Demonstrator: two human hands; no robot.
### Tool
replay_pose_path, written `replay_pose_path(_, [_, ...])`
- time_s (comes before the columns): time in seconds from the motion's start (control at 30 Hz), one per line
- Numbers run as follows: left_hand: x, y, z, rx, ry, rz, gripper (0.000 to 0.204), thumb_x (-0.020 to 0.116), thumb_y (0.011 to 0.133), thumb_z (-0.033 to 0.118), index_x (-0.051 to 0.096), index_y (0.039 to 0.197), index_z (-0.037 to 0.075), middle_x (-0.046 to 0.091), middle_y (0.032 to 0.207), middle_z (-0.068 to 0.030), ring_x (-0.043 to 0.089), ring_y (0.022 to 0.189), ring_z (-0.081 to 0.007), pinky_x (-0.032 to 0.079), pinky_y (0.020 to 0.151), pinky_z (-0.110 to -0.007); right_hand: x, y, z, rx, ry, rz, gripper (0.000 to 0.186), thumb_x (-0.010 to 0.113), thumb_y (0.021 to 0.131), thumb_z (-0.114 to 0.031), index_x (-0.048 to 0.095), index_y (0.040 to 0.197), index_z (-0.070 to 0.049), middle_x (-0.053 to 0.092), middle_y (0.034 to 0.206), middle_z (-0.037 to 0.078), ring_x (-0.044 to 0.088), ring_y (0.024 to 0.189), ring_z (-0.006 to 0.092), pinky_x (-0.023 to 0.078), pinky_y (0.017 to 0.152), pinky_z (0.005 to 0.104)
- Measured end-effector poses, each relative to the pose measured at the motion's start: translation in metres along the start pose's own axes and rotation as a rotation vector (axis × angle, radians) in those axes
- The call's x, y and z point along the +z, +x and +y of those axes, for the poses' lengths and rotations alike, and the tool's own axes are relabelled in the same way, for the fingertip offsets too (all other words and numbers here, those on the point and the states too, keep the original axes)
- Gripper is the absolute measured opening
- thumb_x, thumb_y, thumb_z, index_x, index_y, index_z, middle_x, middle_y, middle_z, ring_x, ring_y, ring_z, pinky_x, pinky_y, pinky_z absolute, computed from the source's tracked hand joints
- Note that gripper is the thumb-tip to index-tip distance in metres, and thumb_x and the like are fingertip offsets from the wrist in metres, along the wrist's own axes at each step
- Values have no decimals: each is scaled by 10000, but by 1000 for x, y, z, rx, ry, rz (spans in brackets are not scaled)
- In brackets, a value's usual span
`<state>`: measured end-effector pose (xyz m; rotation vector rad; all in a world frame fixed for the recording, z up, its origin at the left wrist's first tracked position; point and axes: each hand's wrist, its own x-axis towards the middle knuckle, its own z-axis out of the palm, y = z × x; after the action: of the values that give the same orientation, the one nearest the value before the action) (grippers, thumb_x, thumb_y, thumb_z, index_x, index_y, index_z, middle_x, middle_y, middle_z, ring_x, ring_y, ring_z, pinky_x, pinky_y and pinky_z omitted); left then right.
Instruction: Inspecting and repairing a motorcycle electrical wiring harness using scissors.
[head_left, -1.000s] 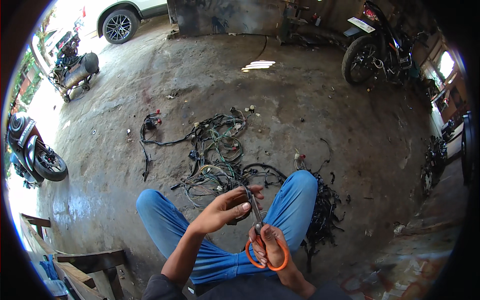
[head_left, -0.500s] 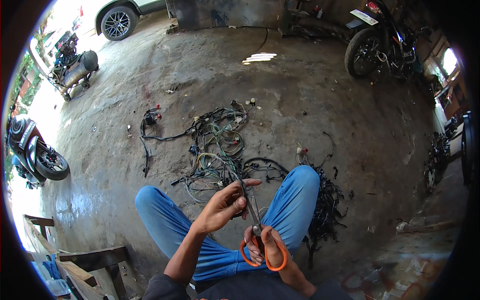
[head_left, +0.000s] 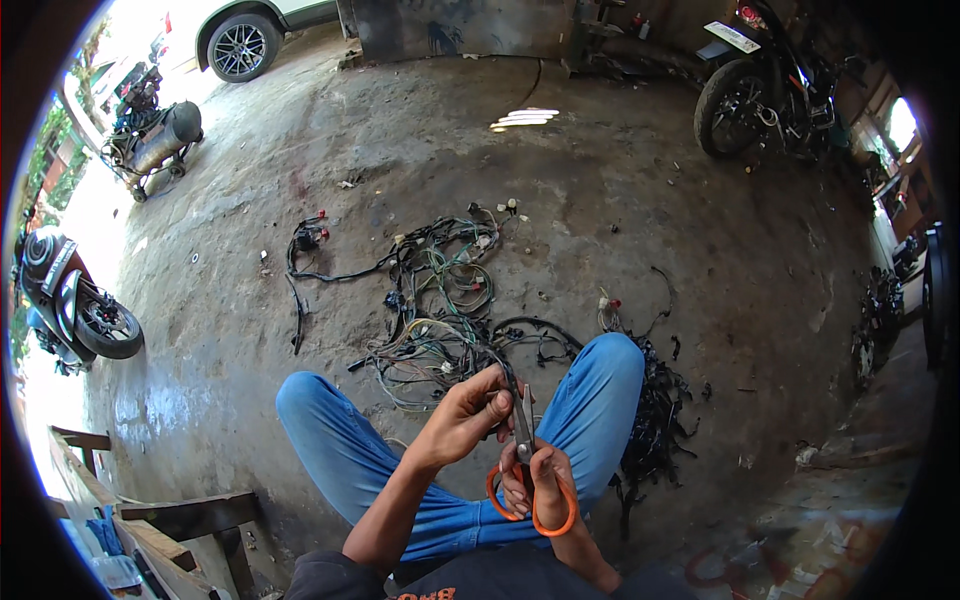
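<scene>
My left hand (head_left: pixel 463 422) is closed, pinching a dark-wrapped strand of a wiring harness (head_left: pixel 436 335) between thumb and fingers. Most of the harness lies spread on the floor ahead of my knees, a tangle of black, green and pale wires with several connectors. In my right hand (head_left: pixel 548 478) is a pair of scissors (head_left: pixel 524 428) with orange handles, its blades pointing away from me. The blade tips stand right beside my left fingertips, along the strand. Whether the blades touch the strand cannot be made out.
Beside my right knee lies a heap of black scraps (head_left: pixel 655 425). A wooden bench (head_left: pixel 185 515) stands at the lower left. Motorcycles (head_left: pixel 105 325) (head_left: pixel 735 105) are parked at left and far right. An air compressor (head_left: pixel 160 140) and a car wheel (head_left: pixel 240 48) are at the far left.
My left hand has shifted slightly right, its outstretched index finger now curled in around the strand. The scissors have turned more upright and moved slightly right, with their tips beside the left fingers.
</scene>
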<state>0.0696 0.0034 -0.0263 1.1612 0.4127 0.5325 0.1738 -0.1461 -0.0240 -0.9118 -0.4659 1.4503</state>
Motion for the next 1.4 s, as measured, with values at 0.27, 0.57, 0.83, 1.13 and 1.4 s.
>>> replay_pose_path(0.27, [-11, -2, -11, 63, 112, -100, 326, 527, 1061, 372, 513, 945, 66, 577, 728, 0, 527, 632, -61, 412, 566, -232, 2, -3, -6, 44, 59, -25, 590, 469, 1017, -590, 555, 980, -8, 428, 592, -1, 366, 427, 47, 326, 395, 211])
replay_pose_path(0.57, [-5, -4, 1, 120, 266, -105, 278, 480, 1090, 247, 476, 907, 38, 530, 680, -17, 505, 627, -98, 427, 589, -279, 12, -6, -14, 110, 186, -37, 667, 372, 1012, -656, 550, 934, -19, 406, 548, -13, 359, 374, 55, 315, 344, 213])
replay_pose_path(0.83, [-6, -11, -1, 16, 140, -51, 255, 489, 1088, 249, 504, 943, 40, 556, 765, -5, 519, 717, -83, 434, 654, -267, 7, 1, -20, 181, 224, -75, 640, 384, 1021, -636, 554, 930, -26, 387, 535, -24, 355, 368, 50, 314, 337, 212])
replay_pose_path(1.13, [-15, -11, -3, -57, -199, 68, 415, 507, 1070, 249, 513, 1375, -32, 648, 1172, -90, 663, 1054, -212, 518, 963, -366, -8, 7, 0, 126, -289, 103, 490, 631, 974, -516, 605, 850, -43, 468, 533, -25, 412, 384, 44, 313, 366, 214])
replay_pose_path(1.4, [0, -7, -21, -34, -134, 344, 286, 451, 1105, 292, 592, 1104, 43, 521, 838, 38, 434, 734, -31, 373, 659, -210, -2, 7, 15, 15, -540, 166, 537, 624, 959, -561, 551, 844, -42, 462, 548, -35, 413, 416, 38, 316, 393, 220])
